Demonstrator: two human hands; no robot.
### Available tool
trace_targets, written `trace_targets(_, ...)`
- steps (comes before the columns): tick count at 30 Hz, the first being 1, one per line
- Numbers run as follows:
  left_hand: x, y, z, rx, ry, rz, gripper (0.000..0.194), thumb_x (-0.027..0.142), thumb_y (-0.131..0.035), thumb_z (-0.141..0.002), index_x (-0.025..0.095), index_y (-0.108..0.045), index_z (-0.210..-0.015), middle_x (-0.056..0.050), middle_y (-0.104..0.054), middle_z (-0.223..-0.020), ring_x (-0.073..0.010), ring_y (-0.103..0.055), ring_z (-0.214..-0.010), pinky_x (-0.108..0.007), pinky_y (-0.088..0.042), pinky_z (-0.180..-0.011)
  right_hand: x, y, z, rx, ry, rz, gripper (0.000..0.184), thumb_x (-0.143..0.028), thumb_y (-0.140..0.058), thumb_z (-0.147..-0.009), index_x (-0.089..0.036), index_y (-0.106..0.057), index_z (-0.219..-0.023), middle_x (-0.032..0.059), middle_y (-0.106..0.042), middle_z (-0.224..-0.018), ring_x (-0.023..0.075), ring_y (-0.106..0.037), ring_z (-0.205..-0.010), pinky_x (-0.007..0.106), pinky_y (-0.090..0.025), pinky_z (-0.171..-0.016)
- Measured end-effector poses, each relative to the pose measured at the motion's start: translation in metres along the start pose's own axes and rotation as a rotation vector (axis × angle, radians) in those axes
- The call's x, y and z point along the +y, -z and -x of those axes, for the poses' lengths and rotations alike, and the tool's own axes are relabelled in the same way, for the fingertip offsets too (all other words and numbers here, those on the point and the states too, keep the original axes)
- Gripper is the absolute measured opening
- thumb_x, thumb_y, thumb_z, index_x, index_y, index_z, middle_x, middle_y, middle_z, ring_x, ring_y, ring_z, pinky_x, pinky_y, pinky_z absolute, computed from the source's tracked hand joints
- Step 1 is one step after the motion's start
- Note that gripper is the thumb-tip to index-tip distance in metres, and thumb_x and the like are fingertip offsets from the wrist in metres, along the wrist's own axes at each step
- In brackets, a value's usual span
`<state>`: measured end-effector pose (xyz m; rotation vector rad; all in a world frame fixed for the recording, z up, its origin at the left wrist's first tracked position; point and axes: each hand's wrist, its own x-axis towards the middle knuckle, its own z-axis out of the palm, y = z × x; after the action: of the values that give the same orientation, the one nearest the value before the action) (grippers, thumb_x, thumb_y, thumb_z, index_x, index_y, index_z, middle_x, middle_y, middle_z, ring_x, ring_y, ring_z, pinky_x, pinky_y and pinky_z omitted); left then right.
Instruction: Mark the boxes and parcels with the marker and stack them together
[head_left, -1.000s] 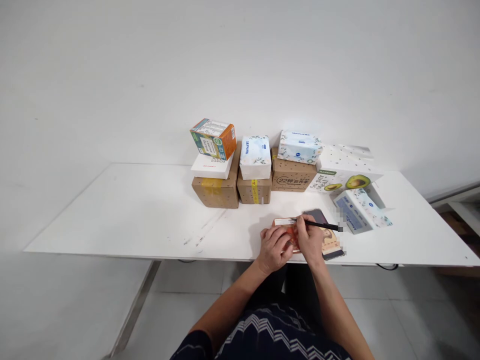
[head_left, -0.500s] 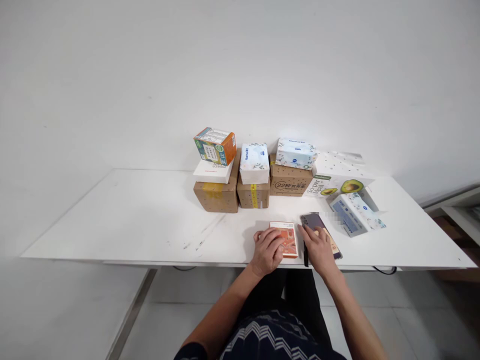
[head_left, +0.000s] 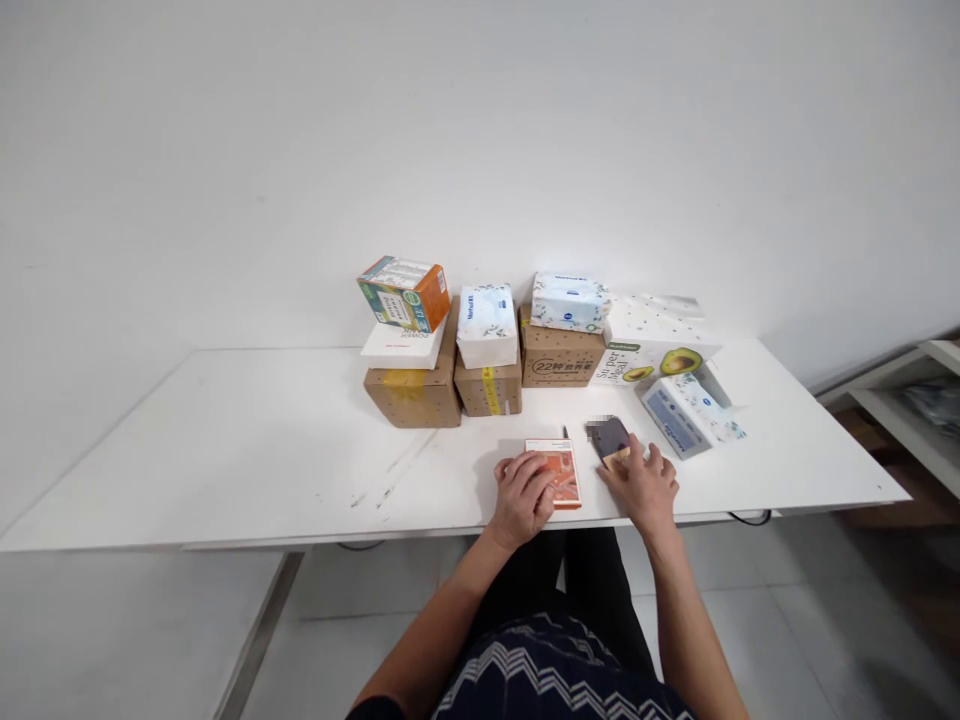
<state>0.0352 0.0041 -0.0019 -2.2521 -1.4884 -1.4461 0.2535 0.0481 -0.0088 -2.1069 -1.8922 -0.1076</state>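
The person wears a dark navy top (head_left: 555,680) with white zigzag stripes, nearer to the body than both hands. The dark sleeve (head_left: 377,709) ends well behind the left hand (head_left: 521,498), and black trousers (head_left: 600,580) show behind the hands

The worktop (head_left: 247,440) looks smooth, with a low sheen, against a matt wall (head_left: 480,150); the brown boxes (head_left: 412,400) are matt cardboard crossed by glossy plastic tape (head_left: 490,390); the tissue packs (head_left: 487,325) wear thin, shiny plastic film; the avocado carton (head_left: 652,360) is smooth printed card; the phone (head_left: 610,436) looks dark and glossy; the patterned shirt (head_left: 540,670) is soft cloth
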Motion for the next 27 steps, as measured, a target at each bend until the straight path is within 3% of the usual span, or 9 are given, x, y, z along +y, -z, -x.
trace_targets(4,0.000,-0.001,-0.001,0.029,-0.028,0.019,0.023,0.018,-0.045,-0.084,0.020,-0.065,-0.095,-0.008,-0.069,-0.102,-0.0233,-0.059,-0.107,-0.040,-0.038,-0.090,-0.004,0.004,-0.001,-0.188,-0.107,-0.037,0.068,-0.053,-0.053,-0.082,-0.020,-0.044,-0.140,0.0164,-0.048,-0.137,0.0377,-0.042,-0.120,0.051,-0.038,-0.093)
trace_targets(10,0.002,-0.001,-0.001,0.077,-0.041,0.012,0.021,0.015,-0.047,-0.083,0.020,-0.064,-0.095,-0.007,-0.069,-0.102,-0.0225,-0.060,-0.106,-0.039,-0.037,-0.089,-0.015,0.019,-0.012,-0.199,-0.196,-0.160,0.063,-0.044,-0.055,-0.078,-0.019,-0.051,-0.135,0.0174,-0.054,-0.130,0.0382,-0.045,-0.118,0.054,-0.036,-0.094)
trace_targets(12,0.003,-0.001,-0.001,0.081,-0.044,0.008,0.021,0.014,-0.047,-0.083,0.020,-0.064,-0.094,-0.007,-0.069,-0.102,-0.0223,-0.060,-0.106,-0.039,-0.037,-0.088,-0.008,0.033,-0.011,-0.195,-0.291,-0.419,0.066,-0.044,-0.060,-0.073,-0.017,-0.053,-0.132,0.0166,-0.059,-0.124,0.0361,-0.050,-0.114,0.053,-0.038,-0.095)
trace_targets(14,0.003,-0.002,0.000,0.071,-0.051,0.015,0.021,0.015,-0.048,-0.083,0.020,-0.064,-0.095,-0.008,-0.068,-0.103,-0.0226,-0.060,-0.107,-0.038,-0.037,-0.088,-0.001,0.055,-0.004,-0.231,-0.424,-0.864,0.067,-0.046,-0.064,-0.069,-0.017,-0.055,-0.129,0.0142,-0.064,-0.117,0.0312,-0.057,-0.104,0.048,-0.044,-0.092)
trace_targets(17,0.003,-0.005,0.001,0.054,-0.038,0.017,0.021,0.016,-0.048,-0.083,0.020,-0.064,-0.096,-0.008,-0.068,-0.104,-0.0230,-0.058,-0.108,-0.039,-0.036,-0.089,-0.002,0.092,0.017,-0.378,-0.579,-1.579,0.061,-0.056,-0.056,-0.074,-0.018,-0.060,-0.122,0.0123,-0.067,-0.115,0.0265,-0.065,-0.091,0.041,-0.052,-0.079)
trace_targets(19,0.003,-0.006,0.002,0.051,-0.021,0.005,0.021,0.017,-0.047,-0.084,0.020,-0.064,-0.097,-0.008,-0.067,-0.105,-0.0234,-0.057,-0.109,-0.039,-0.036,-0.090,-0.015,0.112,0.036,-0.546,-0.644,-1.919,0.062,-0.063,-0.048,-0.078,-0.018,-0.063,-0.118,0.0137,-0.068,-0.114,0.0262,-0.066,-0.089,0.040,-0.054,-0.075)
trace_targets(23,0.001,-0.006,0.006,-0.015,-0.008,0.038,0.024,0.022,-0.046,-0.088,0.021,-0.062,-0.106,-0.009,-0.065,-0.111,-0.0251,-0.053,-0.114,-0.041,-0.034,-0.094,-0.057,0.126,0.070,-0.936,-0.735,-2.230,0.056,-0.057,-0.047,-0.083,-0.014,-0.066,-0.115,0.0156,-0.071,-0.108,0.0250,-0.068,-0.087,0.038,-0.055,-0.073)
trace_targets(27,-0.004,-0.007,0.013,-0.095,0.102,0.089,0.027,0.030,-0.044,-0.090,0.027,-0.062,-0.111,-0.007,-0.066,-0.107,-0.0253,-0.054,-0.109,-0.040,-0.035,-0.094,-0.090,0.117,0.080,-1.134,-0.867,-2.290,0.050,-0.050,-0.046,-0.088,-0.011,-0.067,-0.111,0.0159,-0.072,-0.103,0.0252,-0.069,-0.087,0.041,-0.055,-0.077)
